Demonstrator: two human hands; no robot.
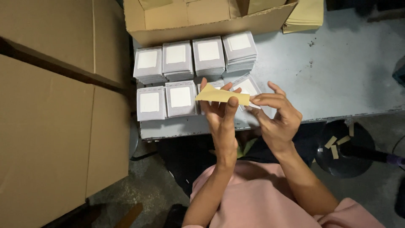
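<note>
Tan paper strip (pixel 222 95), a backing-like slip with one pointed end, is held between both hands above the near edge of the grey table (pixel 337 76). Left hand (pixel 219 116) is palm-up beneath it, fingers extended behind the strip and thumb pressed over its front, pinching the middle. Right hand (pixel 276 116) grips the strip's right end between thumb and forefinger; remaining fingers are loosely spread. Behind the strip, partly hidden by the fingers, a grey square pouch (pixel 249 88) with a white centre panel sits tilted; whether either hand also holds it cannot be told. Nearer the camera: pink sleeves (pixel 253 198) and a dark floor. To the right, below table level, a round black stool seat (pixel 344 147) carries several small tan scraps (pixel 335 147). On the table, a near row of stacked grey pouches (pixel 164 101) lies at the front left, and a far row of four taller stacks (pixel 194 59) stands just behind it, touching an open cardboard box (pixel 202 21). A pile of tan sheets (pixel 304 17) rests at the box's right. Large flat cardboard cartons (pixel 55 105) fill the left side.
</note>
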